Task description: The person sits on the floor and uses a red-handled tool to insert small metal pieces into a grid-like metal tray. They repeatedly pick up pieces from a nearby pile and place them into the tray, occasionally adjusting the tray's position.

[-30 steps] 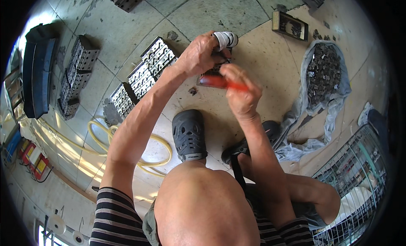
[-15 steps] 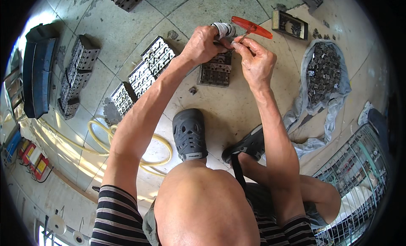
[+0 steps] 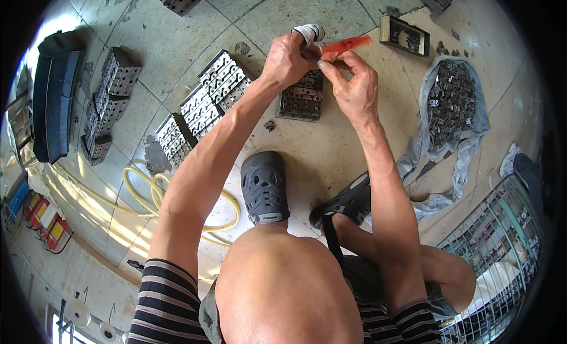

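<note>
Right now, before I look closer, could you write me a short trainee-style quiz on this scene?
1. True or false: the yellow hose lies to the left of the person's left shoe.
2. What colour is the blurred handle by the person's right hand?
3. Choose: the heap of small dark pieces lies in (A) a wire basket or (B) a pale bag.

Key: 1 true; 2 red; 3 B.

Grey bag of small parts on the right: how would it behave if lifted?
Likely floppy: the bag's loose end lies crumpled on the floor. Probably heavy for its size, since the small parts look metallic and are heaped densely. Apt to spill if tipped, as they lie uncovered.
</note>
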`<state>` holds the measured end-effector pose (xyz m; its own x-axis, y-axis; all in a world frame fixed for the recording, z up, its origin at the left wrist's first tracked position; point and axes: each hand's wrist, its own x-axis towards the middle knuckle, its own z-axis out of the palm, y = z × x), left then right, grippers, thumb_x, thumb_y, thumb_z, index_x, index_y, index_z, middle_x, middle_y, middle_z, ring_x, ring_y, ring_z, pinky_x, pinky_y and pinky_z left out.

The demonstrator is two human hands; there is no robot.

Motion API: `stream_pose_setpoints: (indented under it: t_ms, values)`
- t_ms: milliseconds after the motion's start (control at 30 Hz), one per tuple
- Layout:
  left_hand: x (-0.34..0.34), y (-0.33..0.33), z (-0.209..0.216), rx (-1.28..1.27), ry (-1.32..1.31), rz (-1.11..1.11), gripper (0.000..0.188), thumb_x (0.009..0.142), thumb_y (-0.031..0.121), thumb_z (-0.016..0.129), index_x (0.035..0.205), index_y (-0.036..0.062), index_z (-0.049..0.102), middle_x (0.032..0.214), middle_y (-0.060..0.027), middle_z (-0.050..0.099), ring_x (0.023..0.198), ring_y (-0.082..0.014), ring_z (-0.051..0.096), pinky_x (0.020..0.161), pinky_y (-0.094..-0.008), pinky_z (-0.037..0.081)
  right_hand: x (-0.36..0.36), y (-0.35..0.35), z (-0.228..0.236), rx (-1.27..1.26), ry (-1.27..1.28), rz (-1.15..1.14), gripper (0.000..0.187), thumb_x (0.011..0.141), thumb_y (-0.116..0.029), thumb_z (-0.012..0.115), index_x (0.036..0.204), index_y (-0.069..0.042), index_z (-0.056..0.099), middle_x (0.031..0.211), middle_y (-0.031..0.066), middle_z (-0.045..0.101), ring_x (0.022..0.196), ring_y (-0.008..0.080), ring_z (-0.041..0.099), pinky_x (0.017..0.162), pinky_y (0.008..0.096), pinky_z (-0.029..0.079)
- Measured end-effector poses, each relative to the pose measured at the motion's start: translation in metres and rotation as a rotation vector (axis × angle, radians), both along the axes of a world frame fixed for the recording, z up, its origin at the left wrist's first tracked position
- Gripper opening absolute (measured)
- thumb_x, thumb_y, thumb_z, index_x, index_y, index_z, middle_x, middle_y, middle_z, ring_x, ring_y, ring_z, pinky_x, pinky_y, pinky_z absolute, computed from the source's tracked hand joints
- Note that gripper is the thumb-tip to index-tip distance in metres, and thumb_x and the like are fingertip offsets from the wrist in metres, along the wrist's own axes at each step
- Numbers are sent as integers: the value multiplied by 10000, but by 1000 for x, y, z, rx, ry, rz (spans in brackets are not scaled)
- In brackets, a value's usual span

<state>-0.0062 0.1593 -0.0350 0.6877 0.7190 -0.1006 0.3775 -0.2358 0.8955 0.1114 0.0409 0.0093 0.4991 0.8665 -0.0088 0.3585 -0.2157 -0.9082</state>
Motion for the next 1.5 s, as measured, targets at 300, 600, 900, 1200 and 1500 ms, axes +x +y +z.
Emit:
stream_pose_setpoints:
  t_ms: [300,600,900,1200,1500]
  values:
    - [-7,0,-14,-131,-178,27,245,819,108,831,1018,0,740,888,-122,786,818,-214,762,762,-357,601,4,0,1,-157,-80,32,135,883,-43,829,988,23,776,896,82,796,791,109,720,757,265,591]
    - [-9,-4,-11,-89,-122,59,463,729,233,925,1077,-8,738,891,-148,770,806,-226,739,768,-390,584,6,1,-5,-91,-30,-14,60,937,-4,761,980,37,770,898,72,790,863,131,753,787,260,596]
    - [-10,-6,-11,-134,-88,64,484,744,158,894,1164,7,707,881,-121,745,807,-223,712,778,-373,577,12,-1,1,-73,-71,76,132,876,-59,836,966,22,783,864,88,800,784,98,730,768,266,591]
    - [-34,-43,4,-10,-87,151,666,804,103,843,1402,10,565,1225,-172,701,1130,-284,669,1029,-393,514,68,14,67,-135,-546,331,391,878,-126,810,1245,-14,732,1191,156,762,1042,276,747,941,376,616]
    - [-76,-126,23,-179,21,395,1044,713,77,946,1584,4,377,1385,-185,646,1240,-280,649,1088,-395,506,52,51,97,-64,-858,839,228,880,-146,795,1051,-8,737,1060,149,759,985,267,735,832,410,589]
